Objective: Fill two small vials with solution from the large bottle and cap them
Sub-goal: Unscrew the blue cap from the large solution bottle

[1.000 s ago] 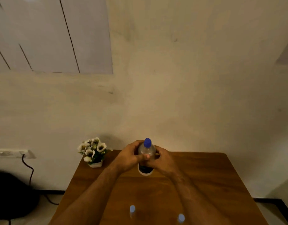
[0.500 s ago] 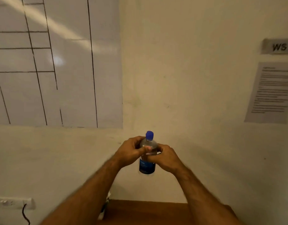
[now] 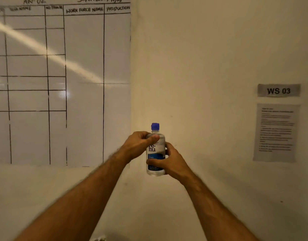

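Holding the large bottle (image 3: 155,153) upright at centre frame, before a pale wall (image 3: 201,66). Left hand (image 3: 138,146) gripping the bottle's shoulder from 9 o'clock, thumb lying across the front; right hand (image 3: 170,162) wrapping the lower label from 4 o'clock. Blue cap (image 3: 155,126) sitting on top at 12 o'clock. Whiteboard (image 3: 63,84) hanging at 10 o'clock; "WS 03" sign (image 3: 278,90) and printed sheet (image 3: 275,133) at 3 o'clock.

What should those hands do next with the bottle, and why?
Probably twist off the blue cap. The bottle is held upright in the air, the left hand round its shoulder, the right hand round its lower body, and the cap is on, so nothing can pour. No vial is in view.
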